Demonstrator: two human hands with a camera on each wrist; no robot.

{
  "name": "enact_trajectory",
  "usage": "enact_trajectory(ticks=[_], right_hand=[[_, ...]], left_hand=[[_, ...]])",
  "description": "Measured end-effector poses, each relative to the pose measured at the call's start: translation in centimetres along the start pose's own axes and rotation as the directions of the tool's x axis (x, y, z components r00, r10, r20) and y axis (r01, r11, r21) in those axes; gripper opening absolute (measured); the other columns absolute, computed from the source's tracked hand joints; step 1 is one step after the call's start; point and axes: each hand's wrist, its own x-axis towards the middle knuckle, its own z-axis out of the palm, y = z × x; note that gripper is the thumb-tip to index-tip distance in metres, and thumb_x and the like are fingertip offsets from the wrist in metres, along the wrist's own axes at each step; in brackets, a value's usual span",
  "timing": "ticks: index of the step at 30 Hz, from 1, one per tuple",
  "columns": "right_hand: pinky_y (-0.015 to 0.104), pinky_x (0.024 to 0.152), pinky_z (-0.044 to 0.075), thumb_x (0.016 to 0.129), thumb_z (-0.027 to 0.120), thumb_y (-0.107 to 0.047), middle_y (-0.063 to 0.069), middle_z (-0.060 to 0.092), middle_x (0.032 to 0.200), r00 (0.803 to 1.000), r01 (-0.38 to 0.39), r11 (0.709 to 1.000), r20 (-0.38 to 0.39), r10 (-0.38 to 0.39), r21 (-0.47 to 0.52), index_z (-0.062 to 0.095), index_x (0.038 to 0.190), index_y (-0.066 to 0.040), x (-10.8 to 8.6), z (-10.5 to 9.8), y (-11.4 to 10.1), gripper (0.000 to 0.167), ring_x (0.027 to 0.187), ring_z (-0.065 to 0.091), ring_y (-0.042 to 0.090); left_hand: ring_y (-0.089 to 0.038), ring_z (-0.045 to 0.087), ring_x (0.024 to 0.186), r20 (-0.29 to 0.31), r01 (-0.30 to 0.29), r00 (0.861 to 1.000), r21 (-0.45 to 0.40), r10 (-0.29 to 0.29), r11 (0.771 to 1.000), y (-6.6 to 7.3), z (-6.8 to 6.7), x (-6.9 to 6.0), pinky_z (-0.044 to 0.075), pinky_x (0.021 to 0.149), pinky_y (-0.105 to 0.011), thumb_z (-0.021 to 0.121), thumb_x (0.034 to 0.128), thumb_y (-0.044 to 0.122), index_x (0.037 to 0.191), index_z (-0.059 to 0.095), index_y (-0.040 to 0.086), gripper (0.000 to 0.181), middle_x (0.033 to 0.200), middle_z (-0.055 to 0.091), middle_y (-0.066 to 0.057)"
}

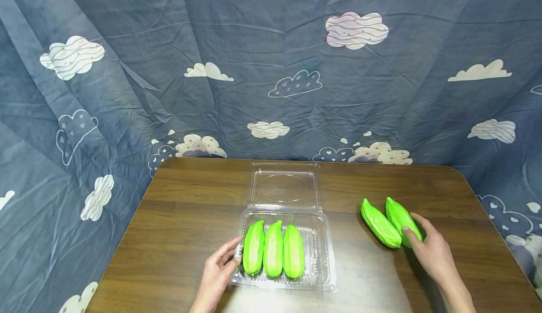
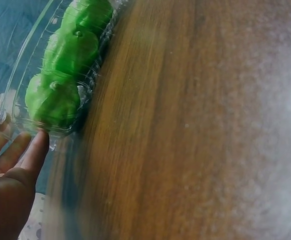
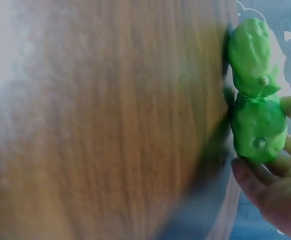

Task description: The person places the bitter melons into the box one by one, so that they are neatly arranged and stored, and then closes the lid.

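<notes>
A: ok so where are the green veg at?

B: Two spots. Three green veg [image 1: 273, 252] sit side by side in a clear tub [image 1: 330, 268], bunched to its left, so there's a bare strip on the right. The other two are on the worktop [image 1: 182, 209] off to the right, lying at a slant and touching.

A: And the hands?

B: Right hand [image 1: 434, 252] is on the outer veg [image 1: 400, 216] of that pair. Thumb on one side, fingers round the other, so the gap is about one veg wide. It looks resting on the wood. The inner veg [image 1: 377, 223] is right up against it, just past the thumb.

A: Left?

B: Left hand [image 1: 218, 270] has the tub by its left edge. Thumb and fingers are nearly closed around the rim, fingertips against the plastic.

A: Lid?

B: Clear lid [image 1: 284, 188] is folded back behind the tub, flat or close to it. Backdrop's a blue cloth [image 1: 254, 2] with clouds, lots of creases.
</notes>
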Motion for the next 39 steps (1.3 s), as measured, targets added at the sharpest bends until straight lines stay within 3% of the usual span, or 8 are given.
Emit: enact_trajectory(ticks=[5, 18, 25, 31, 35, 39], right_hand=[[0.064, 0.081, 0.041, 0.102, 0.046, -0.044, 0.042, 0.04, 0.134, 0.997, -0.021, 1.0, 0.074, 0.022, -0.012, 0.029, 0.147, 0.008, 0.3, -0.3, 0.0, 0.071, 0.116, 0.044, 0.057], [0.068, 0.082, 0.04, 0.105, 0.039, -0.039, 0.044, 0.037, 0.135, 0.997, 0.011, 1.0, 0.074, -0.012, 0.013, 0.021, 0.149, 0.01, -0.1, -0.1, 0.0, 0.068, 0.117, 0.04, 0.062], [0.064, 0.077, 0.04, 0.105, 0.045, -0.031, 0.043, 0.043, 0.128, 0.997, -0.003, 1.0, -0.074, 0.004, 0.012, 0.024, 0.151, 0.005, -0.8, -0.1, -0.9, 0.062, 0.109, 0.047, 0.058], [0.059, 0.07, 0.04, 0.102, 0.052, -0.023, 0.039, 0.05, 0.122, 0.977, -0.009, 1.0, -0.214, 0.014, 0.023, 0.03, 0.152, -0.002, -1.6, -0.1, -1.9, 0.058, 0.096, 0.053, 0.05], [0.058, 0.071, 0.039, 0.1, 0.057, -0.017, 0.036, 0.052, 0.121, 0.961, 0.028, 0.998, -0.276, -0.011, 0.058, 0.034, 0.151, -0.005, -2.4, 0.0, -2.9, 0.057, 0.096, 0.053, 0.048], [0.043, 0.07, 0.04, 0.097, 0.062, -0.014, 0.031, 0.055, 0.121, 0.953, 0.077, 0.994, -0.3, -0.051, 0.076, 0.037, 0.15, -0.009, -3.0, 0.0, -4.2, 0.059, 0.096, 0.053, 0.041]], left_hand=[[-0.029, 0.054, 0.121, 0.006, 0.006, 1.0, -0.01, -0.006, 1.0, 0.0, 0.0, 0.0, 0.047, 0.096, -0.024, 0.063, 0.0868, -0.004, 0.136, 0.056, 0.002, 0.05, 0.14, 0.051, -0.018], [-0.03, 0.052, 0.123, -0.003, 0.01, 1.0, 0.009, -0.01, 1.0, 0.1, 0.1, 0.0, 0.045, 0.097, -0.022, 0.062, 0.0871, -0.005, 0.136, 0.056, 0.003, 0.05, 0.142, 0.051, -0.016], [-0.031, 0.052, 0.123, -0.008, 0.023, 1.0, 0.008, -0.023, 1.0, 0.1, 0.0, 0.0, 0.045, 0.097, -0.022, 0.062, 0.0867, -0.005, 0.136, 0.056, 0.003, 0.05, 0.142, 0.05, -0.016], [-0.031, 0.052, 0.123, -0.007, 0.017, 1.0, 0.004, -0.017, 1.0, 0.1, 0.0, -0.1, 0.045, 0.097, -0.023, 0.062, 0.0866, -0.005, 0.136, 0.056, 0.002, 0.05, 0.142, 0.05, -0.017], [-0.031, 0.052, 0.123, -0.007, 0.016, 1.0, 0.004, -0.016, 1.0, 0.1, 0.0, -0.1, 0.045, 0.097, -0.023, 0.062, 0.0867, -0.005, 0.136, 0.056, 0.002, 0.05, 0.141, 0.051, -0.017], [-0.031, 0.053, 0.123, -0.009, 0.015, 1.0, 0.0, -0.015, 1.0, 0.1, 0.1, -0.1, 0.045, 0.097, -0.023, 0.062, 0.0869, -0.006, 0.136, 0.056, 0.002, 0.05, 0.141, 0.051, -0.018]])
